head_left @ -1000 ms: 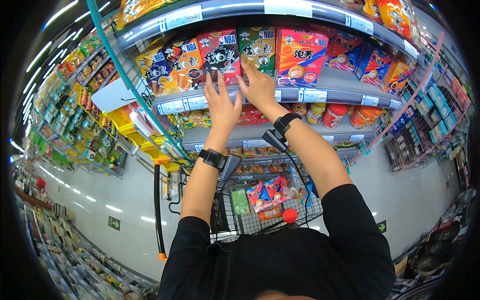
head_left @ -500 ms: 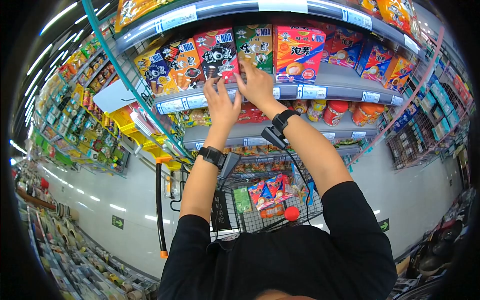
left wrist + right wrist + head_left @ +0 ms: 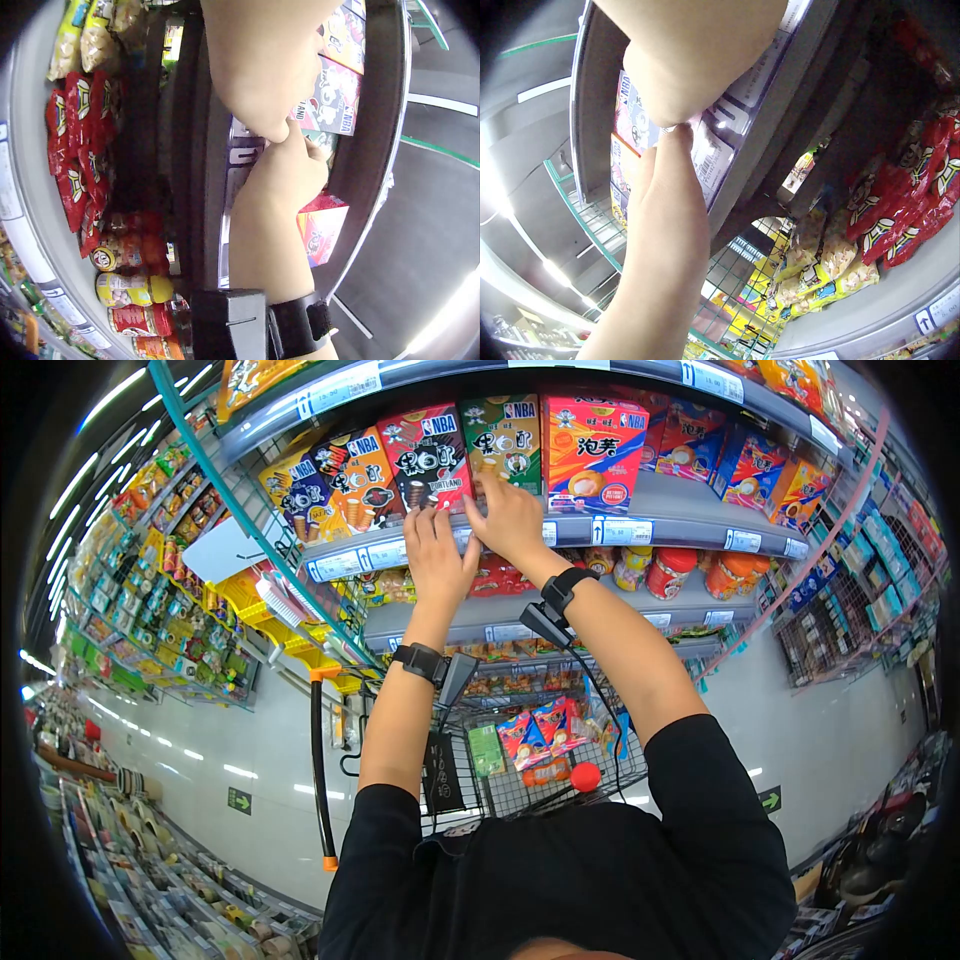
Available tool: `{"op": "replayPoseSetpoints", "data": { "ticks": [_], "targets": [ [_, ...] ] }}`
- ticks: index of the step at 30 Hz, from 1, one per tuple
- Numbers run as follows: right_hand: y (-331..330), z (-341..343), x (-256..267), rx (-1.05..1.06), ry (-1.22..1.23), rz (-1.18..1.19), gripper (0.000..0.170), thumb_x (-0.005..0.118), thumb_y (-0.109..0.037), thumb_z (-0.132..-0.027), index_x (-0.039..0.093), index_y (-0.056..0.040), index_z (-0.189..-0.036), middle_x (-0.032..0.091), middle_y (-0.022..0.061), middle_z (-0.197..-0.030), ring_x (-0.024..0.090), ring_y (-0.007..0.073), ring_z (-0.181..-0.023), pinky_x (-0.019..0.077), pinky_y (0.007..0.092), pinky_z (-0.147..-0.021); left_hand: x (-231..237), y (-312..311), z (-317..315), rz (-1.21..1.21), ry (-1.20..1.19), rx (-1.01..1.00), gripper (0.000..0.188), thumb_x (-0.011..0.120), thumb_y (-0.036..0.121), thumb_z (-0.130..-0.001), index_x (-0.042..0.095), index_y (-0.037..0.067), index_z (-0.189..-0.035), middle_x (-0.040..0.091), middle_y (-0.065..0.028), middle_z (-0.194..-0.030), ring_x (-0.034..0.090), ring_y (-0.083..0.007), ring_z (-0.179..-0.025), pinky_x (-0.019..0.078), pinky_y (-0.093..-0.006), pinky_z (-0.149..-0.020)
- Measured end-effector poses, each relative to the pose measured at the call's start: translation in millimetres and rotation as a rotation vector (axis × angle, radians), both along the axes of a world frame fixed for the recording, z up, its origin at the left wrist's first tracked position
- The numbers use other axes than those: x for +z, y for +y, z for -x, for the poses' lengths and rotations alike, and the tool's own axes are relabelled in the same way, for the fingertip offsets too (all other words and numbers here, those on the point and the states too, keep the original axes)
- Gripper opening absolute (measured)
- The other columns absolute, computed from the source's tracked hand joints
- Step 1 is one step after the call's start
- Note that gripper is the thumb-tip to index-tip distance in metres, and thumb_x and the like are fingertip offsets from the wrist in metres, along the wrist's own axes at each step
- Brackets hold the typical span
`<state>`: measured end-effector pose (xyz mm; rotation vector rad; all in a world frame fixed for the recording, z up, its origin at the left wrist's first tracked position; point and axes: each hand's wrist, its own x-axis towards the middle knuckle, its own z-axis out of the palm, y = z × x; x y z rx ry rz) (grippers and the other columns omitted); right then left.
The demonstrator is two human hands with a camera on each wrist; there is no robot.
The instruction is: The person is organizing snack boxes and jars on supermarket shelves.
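Note:
A row of snack boxes stands on the shelf in the head view. My left hand is at the shelf's front edge, its extended fingers right at the bottom of a pink-and-black NBA box. Beside it my right hand reaches up with relaxed fingers, the fingertips overlapping the lower front of a green-and-brown NBA box. Its thumb points toward the pink-and-black box's lower corner. In the left wrist view the two thumbs come close together. Both hands wear black wristbands.
Left of these are an orange box and a purple-and-yellow box; right is a red-and-blue puff box. Lidded jars fill the shelf below. A wire cart with boxes and a jar stands against the body.
My left fingers have slid down from the front of the pink-and-black box to its bottom edge. The right hand has stayed close to the green-and-brown box; the view has shifted slightly.

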<state>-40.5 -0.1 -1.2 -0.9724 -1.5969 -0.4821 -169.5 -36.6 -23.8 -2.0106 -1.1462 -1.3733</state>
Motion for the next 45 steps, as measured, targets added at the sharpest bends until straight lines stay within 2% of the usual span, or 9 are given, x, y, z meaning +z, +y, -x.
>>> {"op": "replayPoseSetpoints", "data": {
  "ticks": [5, 29, 45],
  "targets": [
    [2, 0, -1, -0.001, -0.005, 0.006, 0.028, 0.065, -0.024, -0.076, 0.058, -0.0057, -0.096, 0.062, 0.0124, -0.069, 0.062, 0.0292, -0.062, 0.0495, 0.0394, -0.056, 0, 0, 1, 0.002, 0.022, 0.011, 0.047, 0.067, 0.023, -0.074, 0.05, -0.004, -0.11, 0.048, -0.0211, -0.112, 0.038, -0.041, -0.115, 0.0314, -0.0485, -0.099],
    [-11, 2, 8, -0.072, -0.081, 0.019, 0.015, 0.06, -0.02, -0.078, 0.055, -0.0063, -0.079, 0.061, 0.0099, -0.066, 0.062, 0.027, -0.065, 0.0485, 0.0395, -0.059, 2, -1, 4, -0.017, 0.059, 0.0, 0.049, 0.066, 0.023, -0.073, 0.05, -0.004, -0.11, 0.049, -0.0211, -0.112, 0.04, -0.0411, -0.112, 0.0331, -0.0487, -0.097],
    [-8, 1, 2, -0.152, -0.228, -0.11, 0.016, 0.062, -0.024, -0.075, 0.055, -0.0094, -0.072, 0.059, 0.0063, -0.065, 0.058, 0.0226, -0.066, 0.0425, 0.0359, -0.06, 2, -3, 6, 0.01, 0.131, 0.04, 0.051, 0.065, 0.024, -0.074, 0.049, -0.004, -0.113, 0.048, -0.0206, -0.114, 0.039, -0.0397, -0.114, 0.0327, -0.0474, -0.098]
  ]
}}
